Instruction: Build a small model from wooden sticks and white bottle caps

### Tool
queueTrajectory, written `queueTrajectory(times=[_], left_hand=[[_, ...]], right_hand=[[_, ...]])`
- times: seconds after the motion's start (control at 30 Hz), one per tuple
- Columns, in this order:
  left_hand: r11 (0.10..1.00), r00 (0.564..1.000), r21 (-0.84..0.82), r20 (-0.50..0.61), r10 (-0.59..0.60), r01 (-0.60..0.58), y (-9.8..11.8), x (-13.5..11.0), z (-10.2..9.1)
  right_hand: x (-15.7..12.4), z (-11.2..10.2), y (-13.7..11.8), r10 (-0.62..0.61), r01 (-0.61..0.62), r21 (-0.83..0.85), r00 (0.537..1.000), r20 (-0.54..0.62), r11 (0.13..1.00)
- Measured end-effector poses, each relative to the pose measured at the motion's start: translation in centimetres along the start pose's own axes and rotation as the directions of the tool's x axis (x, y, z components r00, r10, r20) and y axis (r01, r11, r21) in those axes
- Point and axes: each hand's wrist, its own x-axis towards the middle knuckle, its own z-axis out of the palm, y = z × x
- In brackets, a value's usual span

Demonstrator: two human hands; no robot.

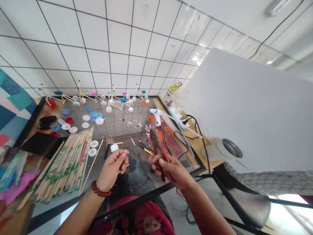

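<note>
My left hand [112,167], with a bead bracelet on the wrist, pinches a short wooden stick piece [125,152] between its fingertips above the glass table [137,182]. My right hand [171,169] is closed round the red handles of a pair of pliers [156,143], whose dark jaws point up and away from me. The two hands are a little apart, left of the pliers. A white bottle cap [114,148] lies just beyond my left hand.
A pile of wrapped chopsticks [68,160] lies to the left. Several coloured bottle caps [80,119] and stick-and-cap models [114,99] stand near the tiled wall. A white glue gun [157,115] with black cable lies right, beside a tape roll [228,148] and white board [249,107].
</note>
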Motion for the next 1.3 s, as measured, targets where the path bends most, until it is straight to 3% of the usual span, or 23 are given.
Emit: queueTrajectory(times=[0.1,0.23,0.37,0.63,0.93,1.3], left_hand=[[1.000,1.000,-0.017,0.011,-0.005,0.006,0.5,-0.3,0.1],[1.000,0.999,-0.006,0.035,-0.016,0.016,0.6,-0.5,0.0],[0.999,0.998,0.016,0.043,-0.037,0.037,0.5,-0.7,-0.1],[0.993,0.994,0.092,0.075,-0.081,0.074,0.5,-0.8,0.0],[0.987,0.987,0.092,0.078,-0.138,0.131,0.4,-0.7,-0.1],[0.972,0.968,0.012,0.083,-0.236,0.236,0.7,-0.6,-0.5]], right_hand=[[0.4,1.2,-0.2,0.062,-0.057,-0.061,0.995,0.073,0.997],[1.2,1.6,-0.2,0.083,-0.023,-0.293,0.978,0.192,0.956],[1.5,1.8,-0.6,0.118,-0.007,-0.374,0.954,0.276,0.928],[1.8,1.9,0.3,0.198,-0.105,-0.325,0.943,0.267,0.940],[1.9,1.8,-1.0,0.174,0.024,-0.515,0.927,0.331,0.857],[1.9,1.8,-1.9,0.171,0.103,-0.616,0.913,0.369,0.781]])
